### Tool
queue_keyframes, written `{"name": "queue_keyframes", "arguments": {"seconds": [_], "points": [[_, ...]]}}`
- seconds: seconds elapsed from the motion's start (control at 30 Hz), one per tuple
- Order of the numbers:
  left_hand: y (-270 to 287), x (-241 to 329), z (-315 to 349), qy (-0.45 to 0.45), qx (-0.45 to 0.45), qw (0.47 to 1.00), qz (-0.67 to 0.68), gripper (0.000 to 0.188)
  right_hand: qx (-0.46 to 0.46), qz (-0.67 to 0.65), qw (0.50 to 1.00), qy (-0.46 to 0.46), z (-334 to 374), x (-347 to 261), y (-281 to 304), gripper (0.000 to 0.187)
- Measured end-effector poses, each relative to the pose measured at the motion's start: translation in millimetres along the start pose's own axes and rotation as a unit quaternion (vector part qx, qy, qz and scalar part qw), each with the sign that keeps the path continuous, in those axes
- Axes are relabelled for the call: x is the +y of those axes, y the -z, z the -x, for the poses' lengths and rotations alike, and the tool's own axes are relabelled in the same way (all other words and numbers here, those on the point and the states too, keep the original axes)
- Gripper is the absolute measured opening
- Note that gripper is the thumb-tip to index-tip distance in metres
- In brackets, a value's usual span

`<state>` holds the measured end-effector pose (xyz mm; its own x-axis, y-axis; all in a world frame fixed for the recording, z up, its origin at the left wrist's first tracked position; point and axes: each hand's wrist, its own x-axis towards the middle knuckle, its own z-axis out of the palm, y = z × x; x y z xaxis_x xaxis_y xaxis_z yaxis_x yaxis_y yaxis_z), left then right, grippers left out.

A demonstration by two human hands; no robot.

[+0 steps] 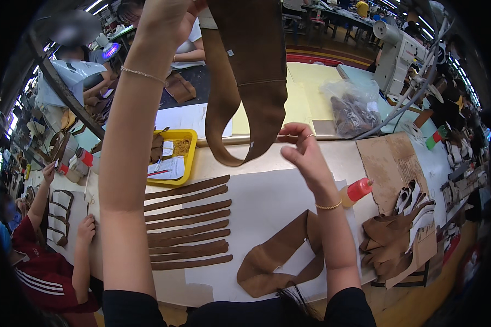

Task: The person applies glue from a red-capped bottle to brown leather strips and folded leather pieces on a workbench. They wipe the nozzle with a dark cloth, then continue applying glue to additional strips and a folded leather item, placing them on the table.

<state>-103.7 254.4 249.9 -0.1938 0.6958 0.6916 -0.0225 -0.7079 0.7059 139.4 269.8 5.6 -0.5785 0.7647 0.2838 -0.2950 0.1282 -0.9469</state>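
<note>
High at the top edge, my left hand [181, 19] grips a wide brown leather loop [259, 98], its fingers partly cut off by the frame. The loop hangs down with a seam across its broad side and small white tags on it. My right hand [305, 155] is open beside the loop's lower right edge, thumb and fingers apart; whether a fingertip touches the leather I cannot tell. A second brown leather loop [259, 259] lies on the white sheet below. Left of it, several narrow brown strips [193, 225] lie in a row.
A yellow tray [186, 173] holds papers, a red pen and rubber bands. A red-capped bottle [358, 189] stands by my right wrist. Brown pieces [387, 234] lie on cardboard at right. Behind are a plastic bag [354, 111] and a sewing machine [398, 54]. A co-worker's hand [85, 229] works at left.
</note>
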Motion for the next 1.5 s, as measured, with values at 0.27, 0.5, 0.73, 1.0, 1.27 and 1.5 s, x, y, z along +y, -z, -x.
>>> {"name": "queue_keyframes", "arguments": {"seconds": [0.27,0.5,0.73,1.0,1.27,1.5], "points": [[-17,15,22,0.035,0.010,0.999,-0.013,0.048,-0.029,-0.167,0.982,-0.082,16,-10,-44,0.046],[23,12,14,0.010,0.035,0.999,-0.037,0.050,-0.002,-0.198,0.980,-0.020,29,-55,-18,0.026],[51,-30,13,-0.055,0.032,0.992,-0.107,0.050,0.008,-0.043,0.998,0.040,43,-85,9,0.013],[119,-138,48,-0.026,0.069,0.966,-0.247,0.049,-0.016,0.068,0.992,-0.107,50,-13,17,0.007],[175,-263,65,0.117,0.199,0.962,-0.143,0.074,0.019,0.202,0.962,-0.184,-3,104,-17,0.029],[253,-341,133,0.337,0.231,0.784,-0.468,0.074,-0.006,0.466,0.872,-0.147,-22,157,-33,0.032]]}}
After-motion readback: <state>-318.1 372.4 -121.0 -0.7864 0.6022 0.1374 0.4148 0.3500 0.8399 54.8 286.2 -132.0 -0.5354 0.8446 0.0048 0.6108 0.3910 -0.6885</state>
